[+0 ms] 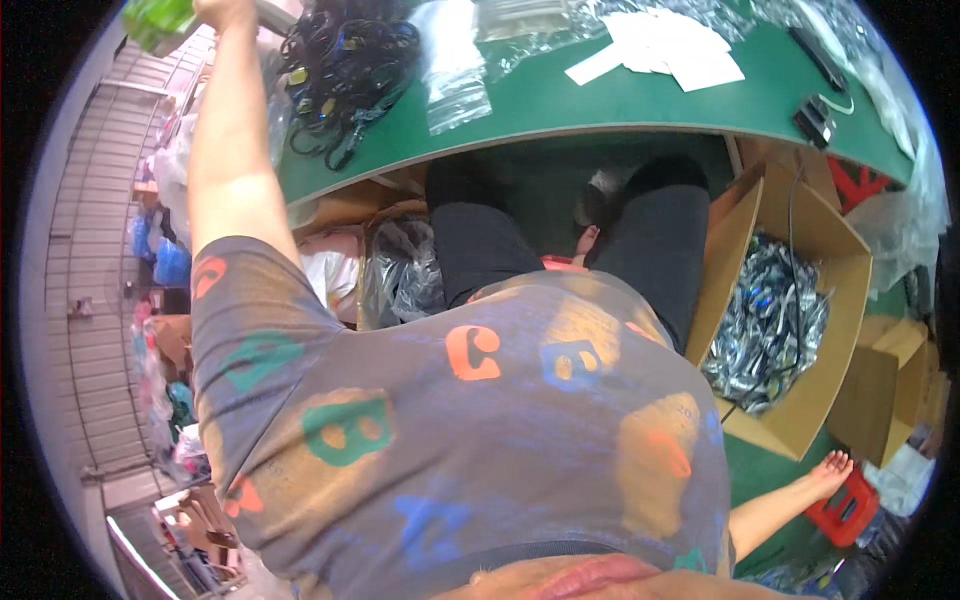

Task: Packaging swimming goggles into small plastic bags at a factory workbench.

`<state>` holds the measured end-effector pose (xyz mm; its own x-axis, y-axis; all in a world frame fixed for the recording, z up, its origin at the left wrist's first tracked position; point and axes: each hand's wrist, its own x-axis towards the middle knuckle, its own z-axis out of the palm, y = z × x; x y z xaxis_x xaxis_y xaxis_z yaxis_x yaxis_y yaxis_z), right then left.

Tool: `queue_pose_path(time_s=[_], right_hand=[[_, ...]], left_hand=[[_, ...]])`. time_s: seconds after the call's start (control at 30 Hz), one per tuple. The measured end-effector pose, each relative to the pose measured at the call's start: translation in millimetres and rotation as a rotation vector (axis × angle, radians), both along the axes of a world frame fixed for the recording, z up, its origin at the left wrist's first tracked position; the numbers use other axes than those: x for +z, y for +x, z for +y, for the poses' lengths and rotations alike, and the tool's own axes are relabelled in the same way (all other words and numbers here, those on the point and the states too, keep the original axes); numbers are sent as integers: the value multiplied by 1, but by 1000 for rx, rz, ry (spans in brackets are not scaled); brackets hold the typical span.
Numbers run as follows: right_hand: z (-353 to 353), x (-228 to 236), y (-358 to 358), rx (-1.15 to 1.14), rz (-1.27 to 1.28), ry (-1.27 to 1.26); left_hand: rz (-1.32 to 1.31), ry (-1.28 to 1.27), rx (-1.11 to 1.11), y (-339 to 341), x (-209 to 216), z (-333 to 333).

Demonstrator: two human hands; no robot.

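- Left hand (pixel 222 10) is raised at the top edge, fingers closed on a green pack (pixel 160 22) beyond the surface (pixel 620 100).
- Black cables (pixel 345 70) lie near it.
- Right hand is out of sight.

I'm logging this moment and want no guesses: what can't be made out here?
- Left hand: cut off by the top edge, head view; its grip on the green thing is unclear.
- Right hand: not in view.
- Cardboard box: the shiny contents are too small to identify.
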<state>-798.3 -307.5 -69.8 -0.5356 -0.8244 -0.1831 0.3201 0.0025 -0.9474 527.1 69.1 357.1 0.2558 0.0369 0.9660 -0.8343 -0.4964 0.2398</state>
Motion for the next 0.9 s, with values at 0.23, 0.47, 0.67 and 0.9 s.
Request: queue_pose_path(time_s=[0.23, 0.47, 0.67, 0.9], right_hand=[[-54, 61, 87, 116, 93, -114], [-72, 115, 177, 226, 110, -163], [-75, 144, 263, 418, 274, -213], [-60, 171, 335, 621, 219, -289]], left_hand=[[140, 930, 155, 24, -69, 12], [30, 278, 71, -25, -59, 7], [-285, 172, -170, -99, -55, -7], [337, 381, 309, -46, -111, 41]])
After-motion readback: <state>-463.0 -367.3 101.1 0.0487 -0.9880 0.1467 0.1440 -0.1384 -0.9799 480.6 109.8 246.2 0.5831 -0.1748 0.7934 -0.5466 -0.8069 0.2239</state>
